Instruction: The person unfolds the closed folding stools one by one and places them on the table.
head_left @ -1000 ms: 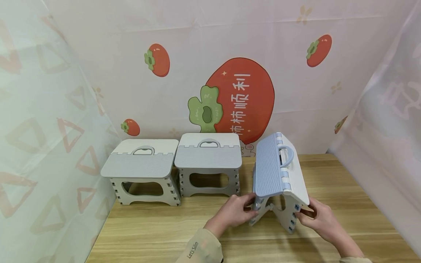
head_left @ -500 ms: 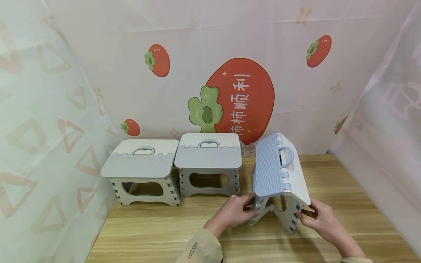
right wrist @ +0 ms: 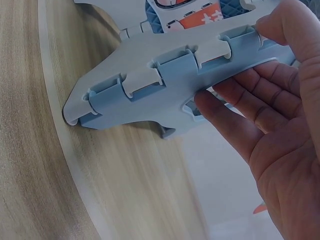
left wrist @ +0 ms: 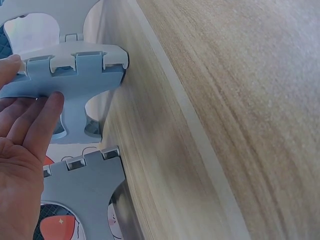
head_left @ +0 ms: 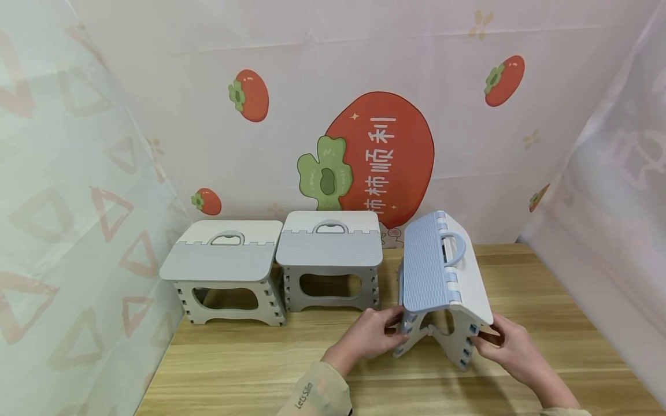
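A blue-and-white folding stool [head_left: 428, 263] stands partly spread at the right of the head view. Its seat is bent into a ridge along the middle hinge, with a loop handle [head_left: 458, 249] at the fold. My left hand [head_left: 366, 336] pinches its left leg panel [left wrist: 75, 75] near the hinged corner, thumb on one face and fingers on the other. On the opposite side, the right leg panel [right wrist: 150, 82] is held by my right hand [head_left: 509, 350], just below the seat's edge. Parts of the fingertips are hidden behind the panels.
Two grey-and-white folding stools, one at the far left [head_left: 218, 263] and one in the middle [head_left: 330, 248], stand fully unfolded with flat seats, side by side. All are on a wood-grain table [head_left: 250, 370]. Printed cloth [head_left: 458, 75] hangs behind and along both sides.
The white half of the held stool's seat and its right leg have shifted very slightly to the right, with my right hand. The left hand and the other stools stay in place.
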`<state>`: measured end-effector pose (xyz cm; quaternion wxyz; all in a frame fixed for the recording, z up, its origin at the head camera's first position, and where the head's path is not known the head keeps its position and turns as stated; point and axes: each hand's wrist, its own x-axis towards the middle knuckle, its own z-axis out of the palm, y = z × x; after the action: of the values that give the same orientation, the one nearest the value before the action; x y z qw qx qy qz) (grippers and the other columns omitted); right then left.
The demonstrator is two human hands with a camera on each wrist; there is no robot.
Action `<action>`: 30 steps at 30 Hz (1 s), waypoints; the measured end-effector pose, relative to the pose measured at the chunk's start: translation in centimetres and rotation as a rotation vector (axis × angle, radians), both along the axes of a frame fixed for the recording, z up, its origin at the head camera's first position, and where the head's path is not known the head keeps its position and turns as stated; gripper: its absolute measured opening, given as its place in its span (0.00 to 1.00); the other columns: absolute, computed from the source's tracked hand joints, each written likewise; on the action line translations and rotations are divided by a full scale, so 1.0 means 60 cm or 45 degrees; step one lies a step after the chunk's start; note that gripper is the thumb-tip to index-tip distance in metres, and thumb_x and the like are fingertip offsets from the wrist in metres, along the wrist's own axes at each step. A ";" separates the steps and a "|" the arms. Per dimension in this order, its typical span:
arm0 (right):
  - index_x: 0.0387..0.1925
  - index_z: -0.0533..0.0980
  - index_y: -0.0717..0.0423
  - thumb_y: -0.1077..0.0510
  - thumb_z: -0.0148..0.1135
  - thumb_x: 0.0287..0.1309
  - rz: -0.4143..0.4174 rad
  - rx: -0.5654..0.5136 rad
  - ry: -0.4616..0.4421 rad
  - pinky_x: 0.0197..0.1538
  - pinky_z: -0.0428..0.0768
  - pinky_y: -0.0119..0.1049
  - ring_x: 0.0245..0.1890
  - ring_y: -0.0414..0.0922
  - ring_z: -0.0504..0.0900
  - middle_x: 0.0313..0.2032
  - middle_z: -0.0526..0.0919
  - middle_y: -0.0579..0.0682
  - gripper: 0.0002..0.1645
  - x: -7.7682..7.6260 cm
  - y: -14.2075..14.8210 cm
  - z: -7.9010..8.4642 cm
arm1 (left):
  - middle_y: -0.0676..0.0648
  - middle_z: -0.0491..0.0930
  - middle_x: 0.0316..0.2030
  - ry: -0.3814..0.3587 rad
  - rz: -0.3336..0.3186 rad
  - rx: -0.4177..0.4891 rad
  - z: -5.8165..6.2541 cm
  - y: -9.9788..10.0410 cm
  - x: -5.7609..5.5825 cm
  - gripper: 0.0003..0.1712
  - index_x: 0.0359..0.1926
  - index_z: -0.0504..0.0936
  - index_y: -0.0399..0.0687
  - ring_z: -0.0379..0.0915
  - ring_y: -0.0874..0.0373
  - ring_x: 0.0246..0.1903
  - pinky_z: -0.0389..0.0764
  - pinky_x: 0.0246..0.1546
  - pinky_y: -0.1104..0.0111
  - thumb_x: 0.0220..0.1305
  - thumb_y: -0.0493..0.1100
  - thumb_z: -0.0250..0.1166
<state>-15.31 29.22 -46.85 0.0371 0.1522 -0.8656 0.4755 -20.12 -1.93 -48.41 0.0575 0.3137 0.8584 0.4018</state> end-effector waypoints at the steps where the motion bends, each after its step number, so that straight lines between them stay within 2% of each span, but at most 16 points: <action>1: 0.63 0.71 0.71 0.70 0.69 0.59 -0.001 0.000 0.000 0.39 0.87 0.30 0.46 0.24 0.78 0.57 0.76 0.75 0.31 0.000 0.000 0.000 | 0.48 0.84 0.57 -0.003 0.000 0.002 0.000 0.000 0.000 0.26 0.64 0.79 0.51 0.79 0.65 0.56 0.81 0.50 0.79 0.66 0.43 0.72; 8: 0.62 0.71 0.72 0.70 0.68 0.59 -0.008 -0.004 -0.003 0.39 0.87 0.30 0.46 0.23 0.78 0.57 0.76 0.76 0.30 0.001 0.000 0.002 | 0.48 0.84 0.57 -0.019 0.000 0.016 0.001 0.000 0.000 0.26 0.64 0.79 0.51 0.80 0.64 0.55 0.82 0.50 0.77 0.66 0.43 0.72; 18: 0.64 0.70 0.71 0.69 0.69 0.60 -0.010 0.030 -0.004 0.39 0.87 0.29 0.46 0.23 0.78 0.57 0.76 0.76 0.32 0.001 0.003 0.003 | 0.47 0.84 0.56 0.020 -0.001 0.005 0.001 -0.002 -0.001 0.26 0.63 0.79 0.49 0.80 0.65 0.55 0.81 0.49 0.80 0.65 0.43 0.73; 30: 0.64 0.71 0.71 0.69 0.69 0.60 -0.009 0.041 -0.006 0.39 0.87 0.28 0.47 0.23 0.77 0.57 0.77 0.75 0.31 0.001 0.006 0.005 | 0.48 0.84 0.55 0.011 0.002 0.006 0.003 -0.002 0.000 0.26 0.63 0.80 0.50 0.81 0.64 0.54 0.79 0.49 0.82 0.65 0.43 0.73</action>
<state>-15.25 29.56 -46.58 0.0344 0.1485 -0.8738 0.4617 -20.11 -2.06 -48.23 0.0527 0.3150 0.8579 0.4024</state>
